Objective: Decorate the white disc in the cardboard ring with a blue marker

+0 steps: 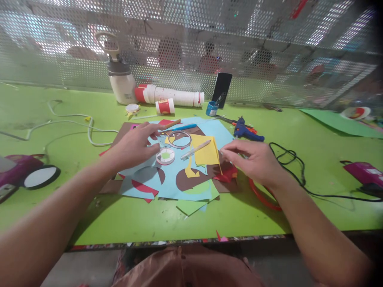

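My left hand (136, 144) hovers with fingers spread over a pile of coloured paper (176, 175), its thumb close to a white tape roll (165, 156). My right hand (254, 159) rests at the pile's right edge, fingertips pinched at the corner of a yellow sheet (206, 151) and brown paper. A silver pen (194, 150) lies on the yellow sheet. A thin ring (179, 139) lies just beyond the tape roll. Whether the right hand truly grips the paper is unclear.
On the green table (299, 135) lie a blue glue gun (245, 130), a black cable (287, 159), a red hoop (263, 197), a white bottle (121, 81), stacked paper cups (170, 95), a phone (222, 88), a small blue pot (212, 108), a white cord (72, 119) and pink devices (20, 171) at both sides. A mesh wall stands behind.
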A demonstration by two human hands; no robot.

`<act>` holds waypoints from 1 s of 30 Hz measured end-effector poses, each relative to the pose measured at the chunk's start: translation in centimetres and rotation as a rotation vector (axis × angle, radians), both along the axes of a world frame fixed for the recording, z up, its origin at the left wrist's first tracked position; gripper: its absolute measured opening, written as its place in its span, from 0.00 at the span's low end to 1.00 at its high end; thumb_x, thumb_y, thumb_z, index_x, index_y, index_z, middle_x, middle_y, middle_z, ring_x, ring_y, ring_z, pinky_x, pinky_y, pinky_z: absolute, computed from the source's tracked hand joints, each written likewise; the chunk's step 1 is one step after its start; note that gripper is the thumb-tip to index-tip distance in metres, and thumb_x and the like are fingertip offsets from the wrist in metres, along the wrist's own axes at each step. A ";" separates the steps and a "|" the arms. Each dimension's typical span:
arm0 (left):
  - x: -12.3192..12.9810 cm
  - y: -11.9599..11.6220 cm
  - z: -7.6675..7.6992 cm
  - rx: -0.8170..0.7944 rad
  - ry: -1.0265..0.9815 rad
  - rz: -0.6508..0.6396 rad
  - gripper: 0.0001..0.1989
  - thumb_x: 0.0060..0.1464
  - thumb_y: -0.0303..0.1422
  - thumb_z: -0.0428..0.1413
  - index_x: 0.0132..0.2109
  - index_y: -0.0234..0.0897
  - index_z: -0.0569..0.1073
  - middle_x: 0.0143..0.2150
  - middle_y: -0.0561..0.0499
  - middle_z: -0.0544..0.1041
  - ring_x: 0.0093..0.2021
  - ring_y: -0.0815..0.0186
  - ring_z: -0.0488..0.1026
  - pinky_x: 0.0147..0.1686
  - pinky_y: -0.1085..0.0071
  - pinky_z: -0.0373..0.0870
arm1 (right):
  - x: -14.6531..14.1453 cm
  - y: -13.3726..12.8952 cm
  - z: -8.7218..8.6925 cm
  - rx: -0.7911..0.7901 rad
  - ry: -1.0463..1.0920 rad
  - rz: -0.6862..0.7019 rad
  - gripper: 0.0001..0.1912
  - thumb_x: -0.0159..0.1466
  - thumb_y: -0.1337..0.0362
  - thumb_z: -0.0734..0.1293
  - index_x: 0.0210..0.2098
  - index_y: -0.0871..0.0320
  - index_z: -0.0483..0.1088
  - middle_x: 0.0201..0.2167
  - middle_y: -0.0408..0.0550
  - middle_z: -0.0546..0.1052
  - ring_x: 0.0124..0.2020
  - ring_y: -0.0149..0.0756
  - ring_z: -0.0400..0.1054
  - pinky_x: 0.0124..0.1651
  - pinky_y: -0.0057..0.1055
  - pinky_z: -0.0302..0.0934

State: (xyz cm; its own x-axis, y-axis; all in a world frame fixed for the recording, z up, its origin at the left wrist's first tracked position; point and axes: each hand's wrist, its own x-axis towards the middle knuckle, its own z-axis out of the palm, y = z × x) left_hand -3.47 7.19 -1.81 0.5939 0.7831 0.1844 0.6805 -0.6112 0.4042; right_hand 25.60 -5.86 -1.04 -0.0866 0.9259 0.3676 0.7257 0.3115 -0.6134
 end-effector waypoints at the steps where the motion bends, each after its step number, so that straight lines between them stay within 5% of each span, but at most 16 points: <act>1: 0.1 -0.2 0.0 0.002 0.000 -0.008 0.28 0.55 0.36 0.52 0.63 0.40 0.66 0.50 0.44 0.74 0.49 0.55 0.72 0.48 0.59 0.72 | 0.5 0.2 -0.1 0.015 0.023 -0.052 0.08 0.64 0.61 0.66 0.32 0.57 0.75 0.31 0.47 0.80 0.32 0.37 0.73 0.38 0.34 0.66; 8: 0.3 -1.3 0.7 -0.187 0.148 -0.138 0.36 0.55 0.45 0.54 0.69 0.45 0.57 0.63 0.42 0.70 0.60 0.48 0.68 0.55 0.53 0.67 | 2.3 1.6 -1.0 0.040 0.087 -0.203 0.11 0.63 0.58 0.67 0.33 0.59 0.76 0.27 0.47 0.79 0.28 0.37 0.74 0.34 0.34 0.69; 21: 0.2 -1.1 -0.8 -0.105 0.172 -0.118 0.36 0.53 0.46 0.56 0.68 0.46 0.60 0.60 0.39 0.72 0.58 0.43 0.71 0.51 0.50 0.70 | 1.8 2.5 -2.3 -0.004 -0.103 -0.223 0.12 0.68 0.58 0.66 0.39 0.62 0.73 0.36 0.45 0.77 0.36 0.32 0.73 0.41 0.36 0.70; 30: 0.1 -1.2 -0.7 -0.057 0.186 -0.171 0.34 0.55 0.45 0.54 0.67 0.42 0.62 0.61 0.37 0.71 0.58 0.45 0.71 0.52 0.53 0.71 | 3.4 3.7 0.8 -0.062 -0.336 -0.216 0.13 0.69 0.58 0.65 0.48 0.60 0.71 0.45 0.49 0.76 0.42 0.36 0.73 0.45 0.40 0.70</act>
State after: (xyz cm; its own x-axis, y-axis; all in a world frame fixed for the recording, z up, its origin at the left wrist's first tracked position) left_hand -3.37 5.98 -2.49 0.7381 0.6744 0.0181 0.6350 -0.7035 0.3191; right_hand 28.98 -2.17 -0.28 0.0064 0.9555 0.2949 0.9336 0.0999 -0.3440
